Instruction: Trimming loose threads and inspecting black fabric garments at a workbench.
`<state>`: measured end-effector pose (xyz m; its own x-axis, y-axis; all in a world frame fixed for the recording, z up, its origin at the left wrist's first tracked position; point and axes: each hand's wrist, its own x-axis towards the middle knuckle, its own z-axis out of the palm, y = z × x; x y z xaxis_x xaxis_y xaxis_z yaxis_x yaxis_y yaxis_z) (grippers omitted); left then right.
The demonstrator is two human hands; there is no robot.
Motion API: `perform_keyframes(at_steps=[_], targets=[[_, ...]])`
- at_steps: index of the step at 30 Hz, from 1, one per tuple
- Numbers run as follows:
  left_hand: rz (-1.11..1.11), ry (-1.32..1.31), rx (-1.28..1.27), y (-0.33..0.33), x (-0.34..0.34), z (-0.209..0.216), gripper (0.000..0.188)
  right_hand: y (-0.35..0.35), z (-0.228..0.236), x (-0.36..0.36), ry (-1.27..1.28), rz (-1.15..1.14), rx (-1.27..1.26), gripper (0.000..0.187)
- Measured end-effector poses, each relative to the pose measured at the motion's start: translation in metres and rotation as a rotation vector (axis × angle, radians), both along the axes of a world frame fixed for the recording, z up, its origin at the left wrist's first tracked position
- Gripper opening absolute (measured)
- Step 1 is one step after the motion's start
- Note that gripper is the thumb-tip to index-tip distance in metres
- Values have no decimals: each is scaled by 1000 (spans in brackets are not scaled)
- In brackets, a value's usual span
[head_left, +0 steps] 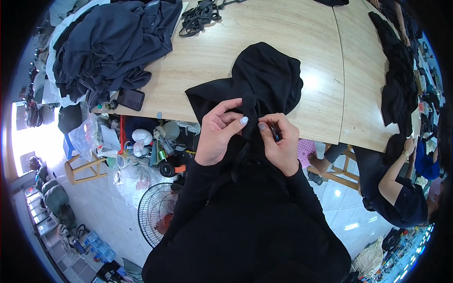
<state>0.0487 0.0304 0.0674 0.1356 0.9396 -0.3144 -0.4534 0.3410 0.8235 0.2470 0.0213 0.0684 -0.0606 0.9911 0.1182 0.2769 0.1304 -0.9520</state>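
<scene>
A black cloth piece (266, 75), perhaps part of a garment, lies bunched on the table's near edge and hangs down toward my lap. My left hand (219, 132) pinches a narrow folded strip of it between thumb and fingers. Close beside, my right hand (281, 144) has its thumb and forefinger closed on the same strip's edge. Inside the curl of the right fingers sits a small dark tool (275, 133) with a bluish glint, possibly thread snips; most of it is hidden. Black sleeves cover both my forearms.
A heap of dark navy garments (113, 45) fills the table's left, with a phone (130, 99) beside it. Black straps (200, 18) lie at the back. Below stand a fan (158, 212) and a stool (85, 169). A co-worker (401, 193) sits at right near black cloth (396, 70).
</scene>
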Motion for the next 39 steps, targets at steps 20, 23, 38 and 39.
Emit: perform_keyframes(at_steps=[20, 23, 38, 39], targets=[[118, 21, 31, 12, -14, -15, 39, 12, -54, 71, -181, -195, -263, 15], [132, 13, 41, 12, -16, -18, 37, 3, -62, 76, -73, -163, -368, 14], [295, 474, 199, 0, -24, -32, 22, -11, -43, 31, 6, -121, -341, 25], [359, 751, 329, -2, -28, -30, 19, -10, -44, 33, -48, -194, -261, 22]])
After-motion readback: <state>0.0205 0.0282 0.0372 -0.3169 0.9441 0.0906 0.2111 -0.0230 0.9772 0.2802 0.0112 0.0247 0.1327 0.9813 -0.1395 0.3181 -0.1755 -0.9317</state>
